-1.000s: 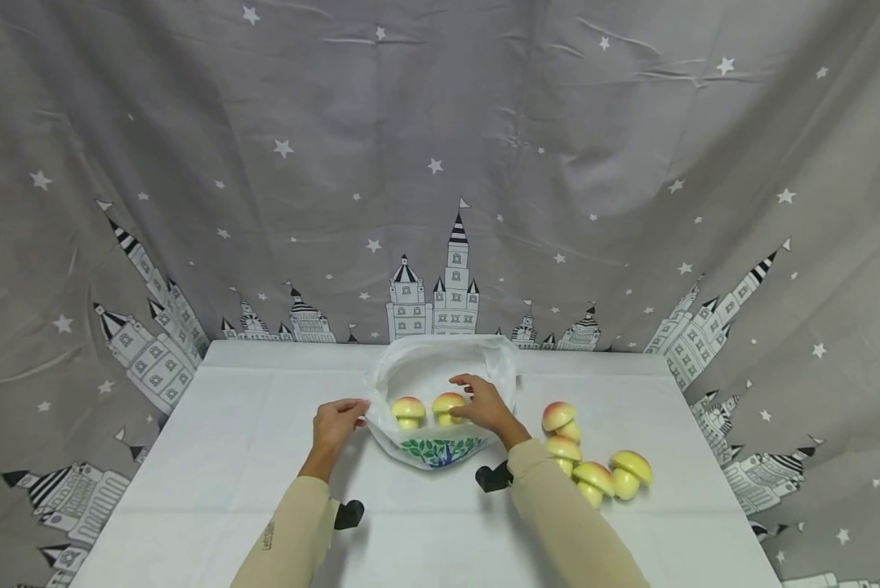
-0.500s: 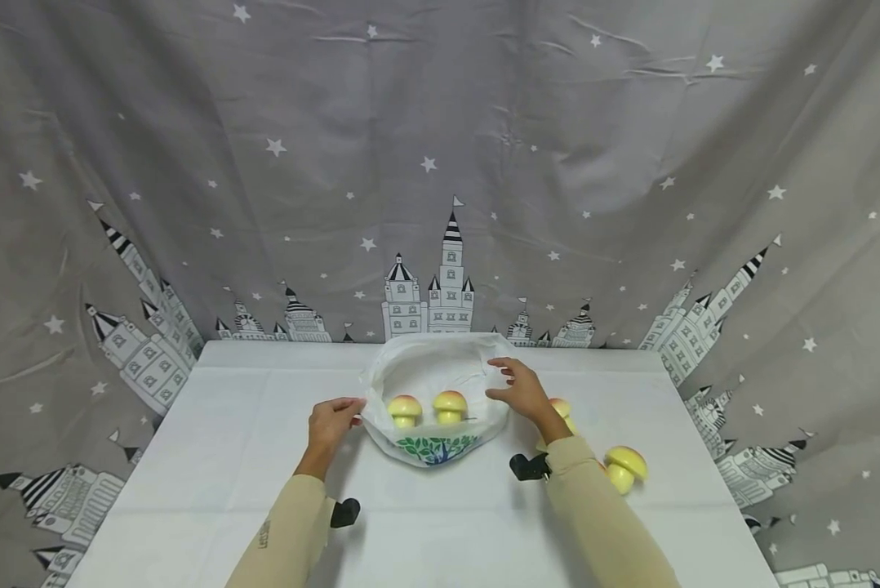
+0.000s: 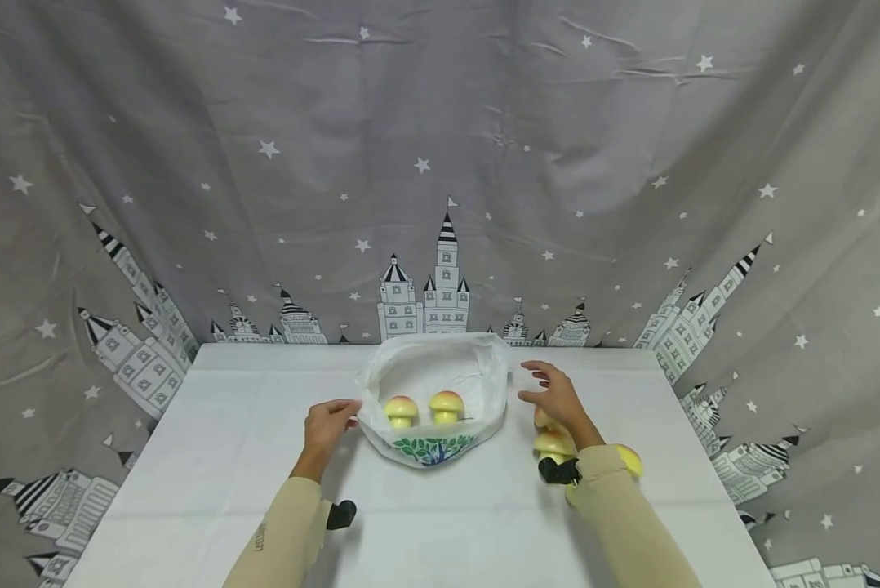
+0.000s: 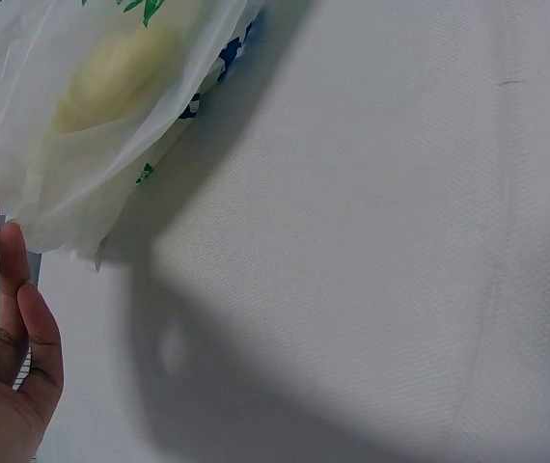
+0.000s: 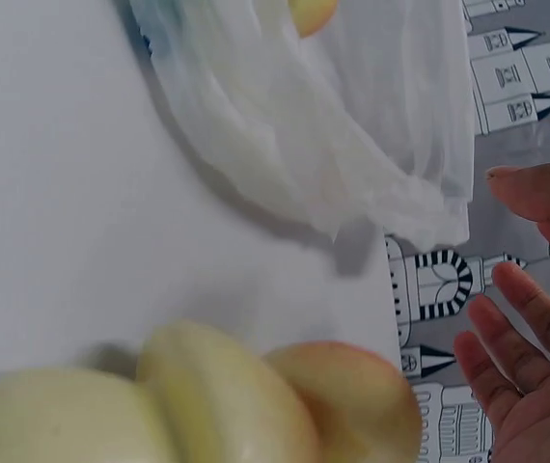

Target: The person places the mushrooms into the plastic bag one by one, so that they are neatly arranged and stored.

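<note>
A white plastic bag (image 3: 488, 418) with a green and blue tree print lies mouth-up on the table, holding two yellow toy mushrooms with reddish tops, the left mushroom (image 3: 400, 411) and the right mushroom (image 3: 446, 406). At the bag's left edge my left hand (image 3: 326, 429) pinches the plastic; the thumb is hidden in the left wrist view. My right hand (image 3: 560, 398), its fingers spread and holding nothing, is right of the bag, above the loose toy mushrooms (image 3: 554, 445). In the right wrist view several mushrooms (image 5: 227, 395) show below the hand (image 5: 540, 386), apart from its fingers.
A white cloth covers the table (image 3: 212, 457). Behind it hangs a grey curtain (image 3: 308, 106) with stars and castles. Another mushroom (image 3: 629, 460) lies farther right, partly behind my right sleeve (image 3: 624, 506).
My right hand has released a mushroom inside the bag, come out of its mouth and moved right to the loose mushrooms. The left hand has kept its hold on the bag's edge.
</note>
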A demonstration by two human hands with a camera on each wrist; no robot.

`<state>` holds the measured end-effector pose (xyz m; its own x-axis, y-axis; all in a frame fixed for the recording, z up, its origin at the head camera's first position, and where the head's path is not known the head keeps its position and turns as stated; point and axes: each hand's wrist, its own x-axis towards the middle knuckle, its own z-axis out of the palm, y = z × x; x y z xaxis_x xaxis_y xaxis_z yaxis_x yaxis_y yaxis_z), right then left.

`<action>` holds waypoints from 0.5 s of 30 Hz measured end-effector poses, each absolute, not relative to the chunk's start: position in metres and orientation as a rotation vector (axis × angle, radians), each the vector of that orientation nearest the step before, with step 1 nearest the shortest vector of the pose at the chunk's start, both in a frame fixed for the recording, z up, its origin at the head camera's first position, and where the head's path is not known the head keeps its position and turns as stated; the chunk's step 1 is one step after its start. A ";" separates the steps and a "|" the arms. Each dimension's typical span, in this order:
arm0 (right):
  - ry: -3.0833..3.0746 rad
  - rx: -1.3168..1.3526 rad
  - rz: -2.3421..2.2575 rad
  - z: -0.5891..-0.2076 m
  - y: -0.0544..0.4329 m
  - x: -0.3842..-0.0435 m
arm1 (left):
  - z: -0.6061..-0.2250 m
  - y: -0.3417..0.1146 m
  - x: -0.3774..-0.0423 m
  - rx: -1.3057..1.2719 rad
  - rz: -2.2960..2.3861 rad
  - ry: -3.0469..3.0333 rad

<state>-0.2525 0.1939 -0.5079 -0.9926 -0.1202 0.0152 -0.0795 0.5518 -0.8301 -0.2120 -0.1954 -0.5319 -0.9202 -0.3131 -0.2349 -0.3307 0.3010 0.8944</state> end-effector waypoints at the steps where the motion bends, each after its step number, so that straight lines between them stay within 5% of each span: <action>1: 2.736 -0.174 -1.453 -0.509 0.197 -0.252 | -0.532 -0.195 -0.212 -0.623 1.739 2.522; 15: 2.792 -0.174 -1.410 -0.524 0.229 -0.242 | -0.531 -0.195 -0.212 -0.603 1.741 2.525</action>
